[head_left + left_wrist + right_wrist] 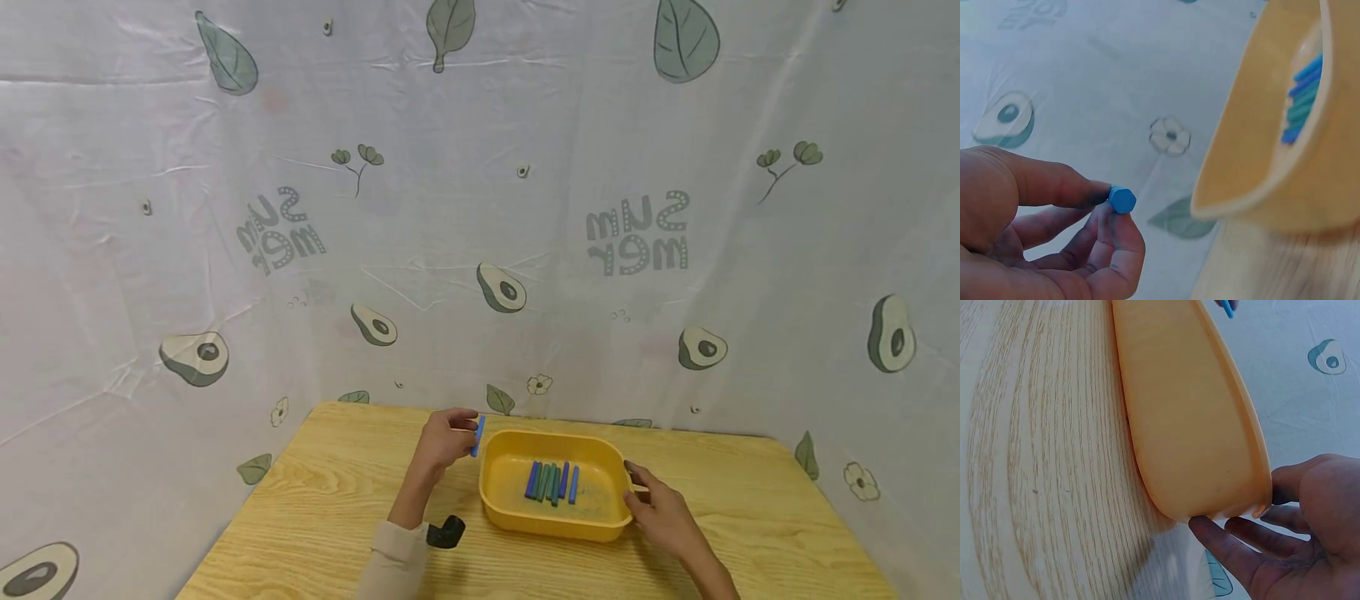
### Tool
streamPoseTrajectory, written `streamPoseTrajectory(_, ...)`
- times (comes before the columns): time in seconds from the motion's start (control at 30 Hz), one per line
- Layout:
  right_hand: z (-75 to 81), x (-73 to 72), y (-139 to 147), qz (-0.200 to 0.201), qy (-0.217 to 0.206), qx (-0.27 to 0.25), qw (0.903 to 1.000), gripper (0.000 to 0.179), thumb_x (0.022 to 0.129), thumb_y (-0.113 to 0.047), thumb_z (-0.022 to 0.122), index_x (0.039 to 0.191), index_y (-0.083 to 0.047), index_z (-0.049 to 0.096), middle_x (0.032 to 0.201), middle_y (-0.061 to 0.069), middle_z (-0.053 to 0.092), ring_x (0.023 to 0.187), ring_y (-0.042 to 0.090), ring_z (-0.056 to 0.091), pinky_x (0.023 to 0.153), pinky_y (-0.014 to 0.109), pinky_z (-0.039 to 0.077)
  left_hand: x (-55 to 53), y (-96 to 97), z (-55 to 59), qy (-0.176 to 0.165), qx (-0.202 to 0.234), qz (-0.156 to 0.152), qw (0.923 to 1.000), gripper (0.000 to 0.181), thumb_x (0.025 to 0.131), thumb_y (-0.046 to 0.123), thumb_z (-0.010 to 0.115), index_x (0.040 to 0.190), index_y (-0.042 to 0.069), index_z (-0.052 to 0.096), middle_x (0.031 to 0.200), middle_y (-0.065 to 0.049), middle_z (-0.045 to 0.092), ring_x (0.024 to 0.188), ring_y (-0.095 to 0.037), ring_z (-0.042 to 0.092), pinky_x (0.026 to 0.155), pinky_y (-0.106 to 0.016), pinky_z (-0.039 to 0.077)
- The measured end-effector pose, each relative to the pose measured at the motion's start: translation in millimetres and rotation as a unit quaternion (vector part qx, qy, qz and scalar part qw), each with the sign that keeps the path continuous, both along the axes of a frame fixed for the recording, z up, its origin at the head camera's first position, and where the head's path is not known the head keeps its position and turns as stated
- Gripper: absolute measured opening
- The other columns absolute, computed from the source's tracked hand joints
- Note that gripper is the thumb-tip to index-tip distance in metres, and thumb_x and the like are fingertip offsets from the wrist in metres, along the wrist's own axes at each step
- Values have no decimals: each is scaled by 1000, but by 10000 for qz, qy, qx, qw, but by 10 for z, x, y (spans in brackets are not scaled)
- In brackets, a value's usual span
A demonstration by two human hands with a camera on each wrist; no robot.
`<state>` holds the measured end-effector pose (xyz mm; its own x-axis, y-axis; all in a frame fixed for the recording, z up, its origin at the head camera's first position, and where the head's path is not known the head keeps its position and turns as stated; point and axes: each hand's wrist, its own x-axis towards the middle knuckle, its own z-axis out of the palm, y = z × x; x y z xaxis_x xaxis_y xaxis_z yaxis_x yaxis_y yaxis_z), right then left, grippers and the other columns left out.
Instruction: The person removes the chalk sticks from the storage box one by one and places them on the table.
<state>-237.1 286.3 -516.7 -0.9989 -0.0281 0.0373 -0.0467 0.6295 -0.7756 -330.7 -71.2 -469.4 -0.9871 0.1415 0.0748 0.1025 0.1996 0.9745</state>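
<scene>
A blue chalk stick (477, 437) is pinched between the thumb and fingers of my left hand (444, 442), just left of the yellow plastic basin (551, 527). Its six-sided end faces the camera in the left wrist view, and the fingertips there look smudged. Several blue, green and purple chalk sticks (553, 483) lie side by side inside the basin, with coloured dust on its floor. My right hand (662, 512) grips the basin's right end. In the right wrist view its thumb is at the rim and the fingers touch the outer wall.
The basin stands on a wood-grain table (315, 500). Behind and beside the table hangs a pale sheet (450, 208) printed with avocados, leaves and lettering. A black piece (446, 532) sits at the left wrist, by the sleeve cuff.
</scene>
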Motion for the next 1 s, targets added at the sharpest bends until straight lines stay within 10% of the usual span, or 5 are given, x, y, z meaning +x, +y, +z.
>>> streamPoseTrajectory(1.0,-26,-4,17,-36,-36,-198,9998,58,109,-11,59,162,7,39,150,39,55,119,41,73,78,34,65,2,-891,-495,-387,-162,674,9968,45,93,-13,65,137,-15,63,119,-29,67,97,-30,70,79,-39,64)
